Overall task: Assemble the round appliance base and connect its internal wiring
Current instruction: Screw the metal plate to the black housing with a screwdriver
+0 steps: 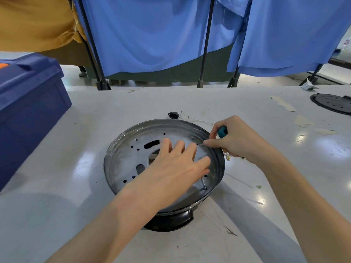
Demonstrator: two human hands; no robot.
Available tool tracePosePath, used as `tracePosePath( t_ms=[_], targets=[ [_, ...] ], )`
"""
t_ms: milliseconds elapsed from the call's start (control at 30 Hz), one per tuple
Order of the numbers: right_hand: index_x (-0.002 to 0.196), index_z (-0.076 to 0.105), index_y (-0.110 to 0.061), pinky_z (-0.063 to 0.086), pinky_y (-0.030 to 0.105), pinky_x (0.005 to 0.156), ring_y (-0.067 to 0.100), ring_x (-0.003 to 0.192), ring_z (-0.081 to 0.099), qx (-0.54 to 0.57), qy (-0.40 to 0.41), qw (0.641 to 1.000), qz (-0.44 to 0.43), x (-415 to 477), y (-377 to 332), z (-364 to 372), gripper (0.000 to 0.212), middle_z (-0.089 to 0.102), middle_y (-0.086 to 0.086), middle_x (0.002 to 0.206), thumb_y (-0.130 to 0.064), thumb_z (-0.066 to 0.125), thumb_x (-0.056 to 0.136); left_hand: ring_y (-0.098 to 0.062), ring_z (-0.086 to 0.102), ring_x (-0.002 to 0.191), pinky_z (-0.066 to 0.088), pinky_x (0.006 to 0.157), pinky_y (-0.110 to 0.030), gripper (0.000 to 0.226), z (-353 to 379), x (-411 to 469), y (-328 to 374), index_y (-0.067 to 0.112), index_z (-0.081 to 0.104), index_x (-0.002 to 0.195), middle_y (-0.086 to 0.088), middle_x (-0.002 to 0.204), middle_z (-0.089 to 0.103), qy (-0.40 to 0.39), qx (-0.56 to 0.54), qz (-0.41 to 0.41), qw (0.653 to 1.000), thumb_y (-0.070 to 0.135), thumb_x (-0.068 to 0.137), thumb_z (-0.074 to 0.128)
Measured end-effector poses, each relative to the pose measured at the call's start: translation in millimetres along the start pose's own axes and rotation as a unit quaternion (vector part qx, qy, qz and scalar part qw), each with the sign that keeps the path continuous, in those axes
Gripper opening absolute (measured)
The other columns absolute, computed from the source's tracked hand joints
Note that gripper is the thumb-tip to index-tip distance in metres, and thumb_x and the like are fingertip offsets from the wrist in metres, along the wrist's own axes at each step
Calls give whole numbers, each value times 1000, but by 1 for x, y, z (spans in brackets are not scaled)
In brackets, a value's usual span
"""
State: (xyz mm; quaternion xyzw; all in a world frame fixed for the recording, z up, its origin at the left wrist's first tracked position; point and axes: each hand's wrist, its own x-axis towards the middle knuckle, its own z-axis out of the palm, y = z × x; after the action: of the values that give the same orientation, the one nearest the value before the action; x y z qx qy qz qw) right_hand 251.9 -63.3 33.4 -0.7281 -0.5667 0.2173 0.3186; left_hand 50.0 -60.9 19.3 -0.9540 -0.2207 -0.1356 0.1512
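fingers [180,147] of the left hand [176,166] lie spread on the metal base [123,164] — the right hand [239,141] grips a teal screwdriver [222,131].

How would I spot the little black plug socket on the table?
Find the big round metal base in the middle of the white table. Just past its far rim lies the socket, small and black. The thin wire to its right is pale and stringy, while the socket is a dark, chunky block.

Base [123,164] ctr on table [57,205]; bin [28,103] left, socket [173,115] behind.
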Motion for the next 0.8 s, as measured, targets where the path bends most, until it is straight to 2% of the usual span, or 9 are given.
tracePosePath(
  t_ms=[67,200,267,333,433,567,700,767,800],
  targets=[
    [69,66,-11,38,19,34,12,32,39,-4,-2,1000,0,0,0,0,23,48,5,47,-24,83,76,-24,32,69,36,70,-40,23,0,0,2,20,36,84,-3,80,41,13,13,10,1000,32,103,30],
    [69,65,-11,39,20,35,15,36,41,-3,-3,1000,3,1,2,1,23,50,6,49,-24,83,76,-22,29,69,42,68,-39,15,-2,3,7,22,57,84,-2,77,35,12,22,20,999,33,93,63],
    [70,66,-12,41,21,36,16,37,42,-9,-3,1000,4,2,2,1,23,52,7,51,-26,83,76,-23,27,76,36,76,-42,8,-3,5,8,26,51,94,-3,86,28,-26,10,38,999,32,97,56],
    [70,66,-12,43,21,36,15,37,43,-13,-2,1000,5,2,3,1,23,53,7,53,-27,83,76,-24,23,85,25,83,-44,10,3,5,8,30,36,104,-3,93,24,-77,0,41,996,27,103,45],
    [71,66,-12,45,22,38,14,39,45,-17,-3,1000,4,2,2,1,23,55,8,55,-28,82,76,-22,20,89,21,85,-44,14,5,7,6,33,30,105,1,96,23,-99,-21,32,994,29,103,44],
    [73,66,-11,43,21,37,13,37,44,-11,-11,1000,8,1,1,1,23,53,7,53,-28,81,78,-17,27,90,21,81,-37,20,1,12,1,35,31,90,7,95,33,-139,-141,7,980,36,101,47],
    [75,66,-5,34,18,34,15,33,38,16,-31,999,13,-4,-2,-6,28,51,6,46,-30,78,82,-9,34,92,21,83,-34,14,0,14,-1,35,55,80,11,92,47,-145,-327,-54,932,38,91,64],
    [73,66,-4,32,17,34,13,32,37,31,5,999,3,-8,-8,-13,31,51,3,43,-31,74,85,-5,35,91,21,85,-32,9,1,13,-3,37,67,77,13,93,52,-114,-356,-81,924,39,83,72],
    [71,65,-5,31,17,33,11,32,36,51,55,997,-11,-10,-13,-18,33,50,1,42,-32,73,86,-4,35,91,21,85,-31,4,1,12,-4,37,72,78,15,92,52,-105,-365,-91,921,39,81,74]
  ],
)
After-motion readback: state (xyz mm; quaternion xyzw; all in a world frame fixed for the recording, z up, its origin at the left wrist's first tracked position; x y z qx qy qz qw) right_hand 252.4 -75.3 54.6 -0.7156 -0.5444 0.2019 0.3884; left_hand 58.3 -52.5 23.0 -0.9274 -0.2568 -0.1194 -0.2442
